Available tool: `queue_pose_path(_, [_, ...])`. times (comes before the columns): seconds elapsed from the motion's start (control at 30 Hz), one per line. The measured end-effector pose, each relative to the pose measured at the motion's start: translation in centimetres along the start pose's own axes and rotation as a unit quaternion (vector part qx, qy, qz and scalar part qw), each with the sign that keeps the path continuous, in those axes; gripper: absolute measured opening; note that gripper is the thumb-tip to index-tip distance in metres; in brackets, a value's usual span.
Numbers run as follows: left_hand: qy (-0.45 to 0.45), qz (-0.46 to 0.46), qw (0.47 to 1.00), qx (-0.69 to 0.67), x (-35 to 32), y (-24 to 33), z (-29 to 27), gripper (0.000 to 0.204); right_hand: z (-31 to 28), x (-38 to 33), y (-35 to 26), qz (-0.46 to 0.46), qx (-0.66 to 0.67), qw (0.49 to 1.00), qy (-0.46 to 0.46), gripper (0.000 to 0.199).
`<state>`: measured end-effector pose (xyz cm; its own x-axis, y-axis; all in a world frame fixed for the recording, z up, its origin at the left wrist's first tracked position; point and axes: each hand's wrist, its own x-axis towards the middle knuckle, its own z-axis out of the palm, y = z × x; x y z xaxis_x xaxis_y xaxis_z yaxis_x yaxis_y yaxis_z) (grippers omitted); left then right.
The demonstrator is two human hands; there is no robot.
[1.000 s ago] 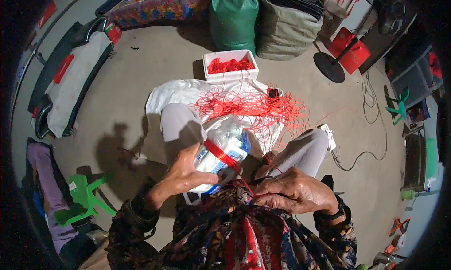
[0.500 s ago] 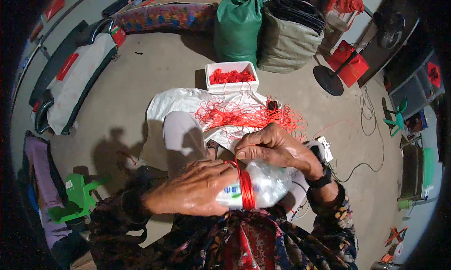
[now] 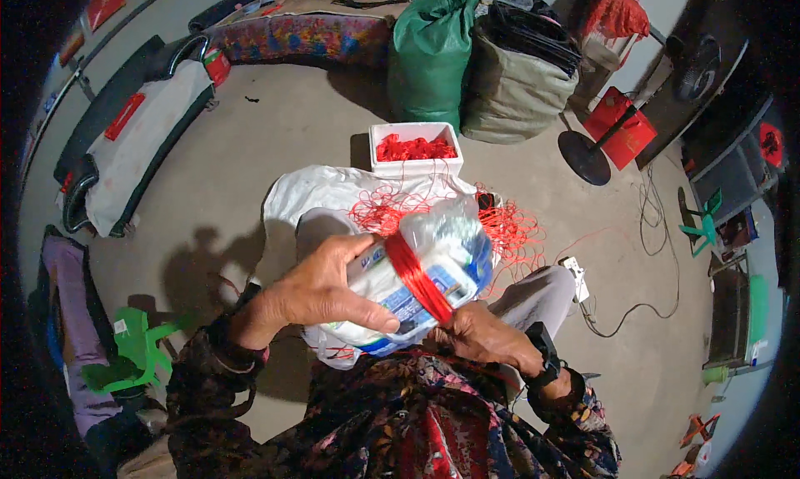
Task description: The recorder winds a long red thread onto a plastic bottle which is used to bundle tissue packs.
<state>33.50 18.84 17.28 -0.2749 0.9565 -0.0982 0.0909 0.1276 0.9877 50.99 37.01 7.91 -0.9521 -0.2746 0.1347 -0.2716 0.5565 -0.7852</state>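
Observation:
Above my lap I hold a tilted plastic package (image 3: 450, 285), blue, white and clear, with several turns of red cord (image 3: 414, 279) wound tightly round its middle. My left hand (image 3: 329, 291) grips the package's left end, thumb across its upper face and fingers hidden underneath. At the lower right edge, my right hand (image 3: 479, 337) is closed where the cord turns round the side; its fingertips are partly hidden. Beyond the package, a loose tangle of red cord (image 3: 512, 229) lies on a white sheet (image 3: 292, 187).
A white box (image 3: 417, 169) of red cord stands just past the sheet. Farther off are a green sack (image 3: 429, 62), a beige sack (image 3: 512, 95) and a fan's round base (image 3: 585, 158). A power strip (image 3: 575, 279) and cables lie at right, a green stool (image 3: 137, 354) at left.
The package has been turned and raised away from my body, showing its blue printed face. My right hand has moved from above the cord down to the package's lower right edge.

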Motion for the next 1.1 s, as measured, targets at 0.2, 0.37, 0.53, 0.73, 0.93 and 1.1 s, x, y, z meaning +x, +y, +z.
queue_pose_path(0.2, [-0.025, -0.03, 0.999, 0.025, 0.6, -0.9, -1.9, 0.078, -3.0, -1.5, -1.7, 0.105, 0.02, 0.993, -0.045, 0.018])
queue_pose_path(0.37, [-0.033, -0.014, 0.999, 0.004, -1.1, -1.1, -1.4, 0.076, -2.9, -2.7, 0.2, 0.107, -0.012, 0.994, -0.004, 0.017])
queue_pose_path(0.53, [-0.006, -0.074, 0.997, -0.028, -0.8, -1.1, -1.2, 0.076, -3.1, -2.2, -2.3, 0.08, 0.06, 0.995, -0.001, 0.013])
queue_pose_path(0.73, [0.019, -0.047, 0.994, 0.095, 0.0, -3.1, -1.2, 0.07, -3.5, -1.5, -4.3, 0.065, -0.018, 0.998, -0.013, 0.016])
queue_pose_path(0.93, [-0.022, 0.032, 0.963, 0.268, 0.1, -7.0, 1.2, 0.068, -6.8, 2.3, -8.2, 0.037, 0.035, 0.998, -0.036, 0.015])
queue_pose_path(1.1, [-0.141, -0.021, 0.972, 0.188, -0.3, -4.7, 2.1, 0.066, -7.3, 4.1, -3.3, 0.05, 0.073, 0.994, 0.058, 0.019])
